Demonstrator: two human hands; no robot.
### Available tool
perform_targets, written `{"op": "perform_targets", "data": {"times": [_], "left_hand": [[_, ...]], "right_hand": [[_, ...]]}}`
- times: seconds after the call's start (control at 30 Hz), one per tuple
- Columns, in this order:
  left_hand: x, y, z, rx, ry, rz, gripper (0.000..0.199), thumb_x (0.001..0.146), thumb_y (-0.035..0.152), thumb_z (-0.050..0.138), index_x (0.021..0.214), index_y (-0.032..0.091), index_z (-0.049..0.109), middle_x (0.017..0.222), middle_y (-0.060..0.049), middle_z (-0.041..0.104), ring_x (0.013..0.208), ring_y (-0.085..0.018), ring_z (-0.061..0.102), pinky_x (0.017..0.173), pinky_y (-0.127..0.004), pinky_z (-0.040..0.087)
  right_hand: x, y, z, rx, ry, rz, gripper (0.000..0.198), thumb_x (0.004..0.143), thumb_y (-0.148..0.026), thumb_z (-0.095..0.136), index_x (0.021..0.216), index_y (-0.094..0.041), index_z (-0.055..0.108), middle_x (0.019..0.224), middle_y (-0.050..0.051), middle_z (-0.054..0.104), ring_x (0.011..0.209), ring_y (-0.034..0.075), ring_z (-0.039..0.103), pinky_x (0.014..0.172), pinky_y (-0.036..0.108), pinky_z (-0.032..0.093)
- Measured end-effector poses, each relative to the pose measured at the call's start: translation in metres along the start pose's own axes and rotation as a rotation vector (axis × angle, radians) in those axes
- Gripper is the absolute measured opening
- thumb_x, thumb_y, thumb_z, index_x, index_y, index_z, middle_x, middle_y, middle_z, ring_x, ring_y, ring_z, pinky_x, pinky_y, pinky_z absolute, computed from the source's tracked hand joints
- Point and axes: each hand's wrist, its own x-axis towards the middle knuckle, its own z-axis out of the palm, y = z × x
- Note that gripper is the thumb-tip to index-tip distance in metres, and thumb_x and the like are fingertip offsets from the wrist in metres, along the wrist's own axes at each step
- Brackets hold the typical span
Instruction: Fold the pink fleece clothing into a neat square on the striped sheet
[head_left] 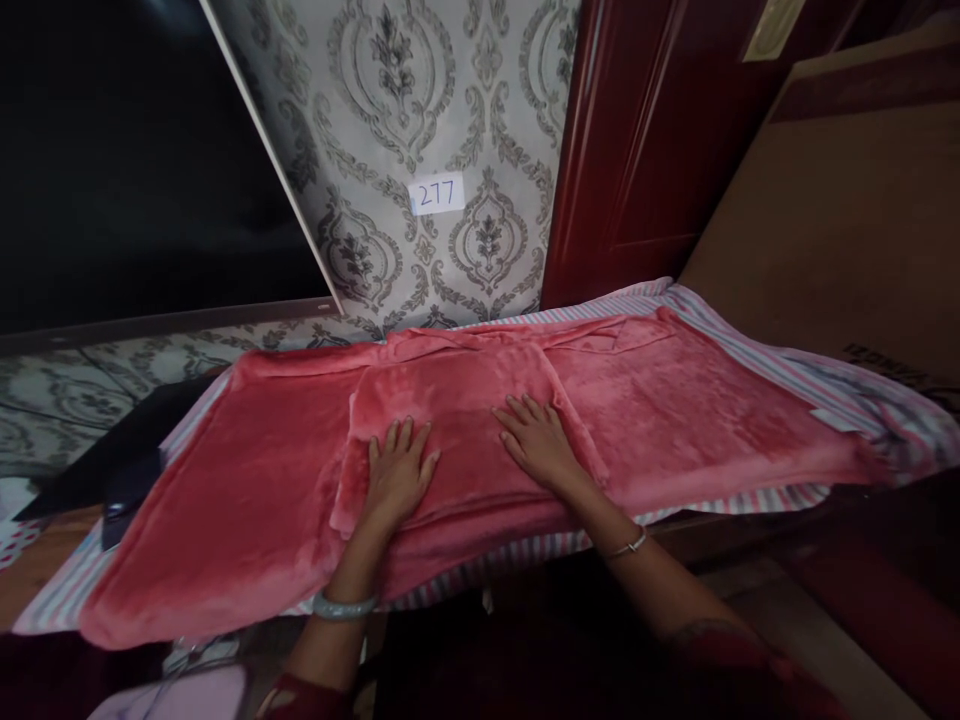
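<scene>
A plush coral-red garment (217, 510) lies spread out flat, its left and right parts reaching far to either side. In its middle rests a folded, roughly square piece of the same plush fabric (450, 450). My left hand (397, 470) lies flat on the left part of that square, fingers spread. On its upper right part my right hand (536, 440) presses flat, fingers also apart. Neither hand grips the cloth. Whether the folded square is joined to the spread garment cannot be made out.
Beneath lies a striped sheet (757, 350) over a table. A large dark television screen (150, 160) stands at the back left. A cardboard box (847, 220) is on the right, beside a dark red door (630, 130). A paper marked 277 (436, 193) hangs on the patterned wall.
</scene>
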Motion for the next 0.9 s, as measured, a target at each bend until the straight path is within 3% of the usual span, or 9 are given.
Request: {"op": "perform_targets", "data": {"times": [0.3, 0.47, 0.63, 0.9], "left_hand": [[-0.006, -0.001, -0.007, -0.106, 0.081, 0.015, 0.054, 0.102, 0.04, 0.039, 0.153, 0.023, 0.045, 0.161, -0.012, 0.04, 0.151, -0.03, 0.033, 0.123, -0.057, 0.026], [-0.038, 0.023, -0.006, -0.147, 0.146, 0.187, 0.057, 0.1, 0.041, 0.044, 0.154, 0.024, 0.043, 0.162, -0.012, 0.04, 0.152, -0.031, 0.032, 0.123, -0.059, 0.025], [-0.056, 0.043, 0.01, -0.097, 0.138, 0.176, 0.059, 0.096, 0.042, 0.052, 0.152, 0.025, 0.046, 0.162, -0.012, 0.04, 0.151, -0.036, 0.031, 0.121, -0.066, 0.021], [-0.055, 0.041, 0.021, -0.081, 0.163, 0.18, 0.059, 0.095, 0.044, 0.053, 0.151, 0.027, 0.048, 0.161, -0.011, 0.041, 0.151, -0.036, 0.032, 0.122, -0.064, 0.021]], "right_hand": [[-0.001, 0.002, -0.007, 0.006, -0.016, -0.024, 0.05, 0.104, -0.037, 0.038, 0.151, -0.028, 0.05, 0.162, 0.007, 0.04, 0.149, 0.029, 0.034, 0.119, 0.054, 0.026], [-0.026, -0.016, -0.012, 0.067, 0.015, -0.079, 0.054, 0.102, -0.043, 0.043, 0.155, -0.03, 0.044, 0.163, 0.007, 0.039, 0.15, 0.029, 0.032, 0.118, 0.053, 0.029], [-0.052, -0.035, 0.0, 0.015, 0.048, -0.119, 0.049, 0.102, -0.043, 0.044, 0.149, -0.03, 0.052, 0.16, 0.006, 0.043, 0.15, 0.032, 0.031, 0.119, 0.058, 0.022], [-0.055, -0.034, 0.016, 0.024, 0.146, -0.124, 0.046, 0.102, -0.038, 0.044, 0.146, -0.029, 0.056, 0.156, 0.006, 0.05, 0.147, 0.028, 0.035, 0.121, 0.054, 0.019]]}}
